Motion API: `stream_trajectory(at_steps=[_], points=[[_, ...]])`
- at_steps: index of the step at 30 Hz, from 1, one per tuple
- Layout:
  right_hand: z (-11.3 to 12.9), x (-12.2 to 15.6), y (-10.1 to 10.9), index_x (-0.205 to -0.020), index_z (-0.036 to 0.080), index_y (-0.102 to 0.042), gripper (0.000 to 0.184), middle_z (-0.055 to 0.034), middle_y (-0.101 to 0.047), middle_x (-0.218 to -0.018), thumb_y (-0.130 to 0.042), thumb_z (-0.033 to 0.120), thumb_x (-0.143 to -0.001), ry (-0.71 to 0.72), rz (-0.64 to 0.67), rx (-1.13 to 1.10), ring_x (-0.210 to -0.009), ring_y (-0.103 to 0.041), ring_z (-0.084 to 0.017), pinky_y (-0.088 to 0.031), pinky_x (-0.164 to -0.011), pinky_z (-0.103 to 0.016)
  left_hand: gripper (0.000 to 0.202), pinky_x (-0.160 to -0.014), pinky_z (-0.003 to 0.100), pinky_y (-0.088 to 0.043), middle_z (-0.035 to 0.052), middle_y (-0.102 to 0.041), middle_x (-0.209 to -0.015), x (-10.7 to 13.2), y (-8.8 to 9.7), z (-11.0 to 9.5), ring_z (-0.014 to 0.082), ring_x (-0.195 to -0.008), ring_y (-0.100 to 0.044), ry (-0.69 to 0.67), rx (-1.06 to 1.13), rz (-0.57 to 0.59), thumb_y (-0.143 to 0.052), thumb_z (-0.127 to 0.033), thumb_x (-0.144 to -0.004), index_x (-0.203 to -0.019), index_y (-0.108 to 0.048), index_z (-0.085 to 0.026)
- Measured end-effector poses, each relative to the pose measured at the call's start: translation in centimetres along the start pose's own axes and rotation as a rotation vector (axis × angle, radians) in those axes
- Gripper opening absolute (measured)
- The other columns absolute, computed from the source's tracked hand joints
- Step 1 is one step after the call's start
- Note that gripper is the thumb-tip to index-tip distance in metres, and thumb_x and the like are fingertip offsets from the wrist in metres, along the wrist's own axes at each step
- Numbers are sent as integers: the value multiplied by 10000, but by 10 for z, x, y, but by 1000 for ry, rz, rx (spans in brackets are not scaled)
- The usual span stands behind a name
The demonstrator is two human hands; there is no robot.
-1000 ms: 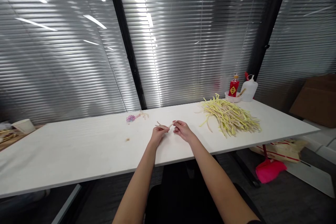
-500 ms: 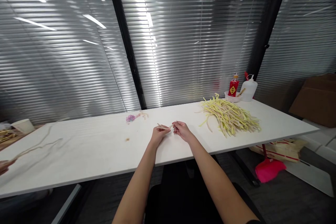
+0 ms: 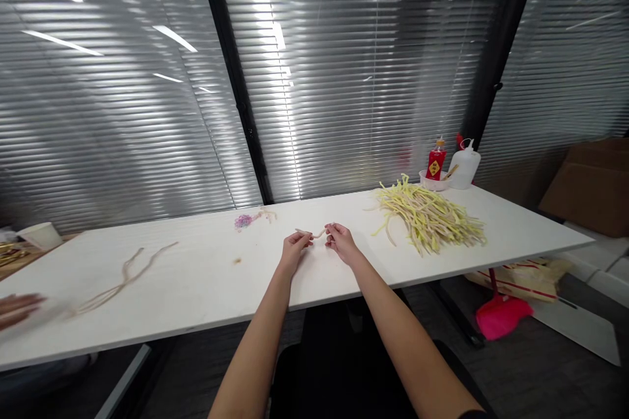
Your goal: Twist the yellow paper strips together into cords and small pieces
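A short beige pipe cleaner (image 3: 319, 235) runs between my hands, low over the table in the middle of the view. My left hand (image 3: 296, 250) is closed around one part of it, and a tip pokes out beyond the fingers. The other end is pinched by my right hand (image 3: 340, 241), and the stretch between sags in a slight curve. To the right of my hands lies a pile of yellow and beige pipe cleaners (image 3: 432, 219). Behind my left hand is a small heap of purple and pink bands (image 3: 243, 221); their exact kind is too small to tell.
On the white table (image 3: 196, 301), another person's blurred hand (image 3: 19, 309) is at the left edge, near long beige strands (image 3: 122, 285). A red bottle (image 3: 435, 160) in a bowl and a white squeeze bottle (image 3: 464, 167) stand back right. A pink dustpan (image 3: 502, 317) is below.
My hands have drawn slightly apart, showing more of the pipe cleaner between them. At the left, the other person's strands have moved right and now lie on the table, released from the hand.
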State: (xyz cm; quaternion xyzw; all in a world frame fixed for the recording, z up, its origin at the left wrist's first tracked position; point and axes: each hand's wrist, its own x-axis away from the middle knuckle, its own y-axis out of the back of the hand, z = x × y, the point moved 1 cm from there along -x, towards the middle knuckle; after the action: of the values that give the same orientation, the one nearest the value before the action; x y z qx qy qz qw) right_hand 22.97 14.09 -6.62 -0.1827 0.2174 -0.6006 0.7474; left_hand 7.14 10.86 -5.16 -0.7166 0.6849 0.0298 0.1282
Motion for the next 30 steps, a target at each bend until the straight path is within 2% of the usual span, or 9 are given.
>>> stream_trajectory(at_steps=[5,10,18,21,25,30], points=[[-4,0,-1,-1007,174,-584,450,30,-518,-732,-717,387,-634,9,35,103,-538,-447,-58,-436,-564,-246,260,-683,264,-422,80,-652,-827,0,0,0,133,-688,-571,10,18,-4,-731,-372,-640,-745,-692,-137],[-11,-4,1,-997,142,-611,440,9,-553,-726,-713,381,-641,41,91,184,-557,-462,-68,-424,-576,-246,242,-712,282,-437,94,-666,-873,3,-2,-3,146,-712,-588,-6,-1,33,-736,-360,-636,-737,-705,-143],[-12,-4,3,-1029,137,-641,434,-22,-602,-768,-702,347,-654,60,62,215,-577,-477,-73,-438,-590,-250,244,-751,301,-433,116,-684,-895,6,-6,-6,171,-761,-591,-6,-90,87,-742,-356,-631,-766,-733,-153],[-12,-4,3,-995,143,-665,390,-62,-636,-919,-690,339,-659,79,39,245,-567,-472,-64,-440,-576,-251,241,-751,299,-434,113,-681,-909,6,-6,-6,170,-767,-585,-12,-81,80,-743,-359,-626,-749,-731,-152],[-13,-4,2,-918,149,-694,312,-98,-586,-1162,-667,329,-665,121,10,319,-634,-510,-84,-448,-571,-255,240,-743,289,-436,107,-668,-931,6,-6,-9,165,-773,-579,-16,-64,69,-728,-374,-635,-720,-722,-149],[-16,-1,1,-1062,159,-653,378,-97,-581,-1155,-579,342,-740,177,36,514,-740,-534,-132,-460,-573,-255,255,-735,285,-435,92,-658,-856,6,-6,-8,161,-751,-568,-34,-72,81,-702,-387,-662,-750,-715,-148]])
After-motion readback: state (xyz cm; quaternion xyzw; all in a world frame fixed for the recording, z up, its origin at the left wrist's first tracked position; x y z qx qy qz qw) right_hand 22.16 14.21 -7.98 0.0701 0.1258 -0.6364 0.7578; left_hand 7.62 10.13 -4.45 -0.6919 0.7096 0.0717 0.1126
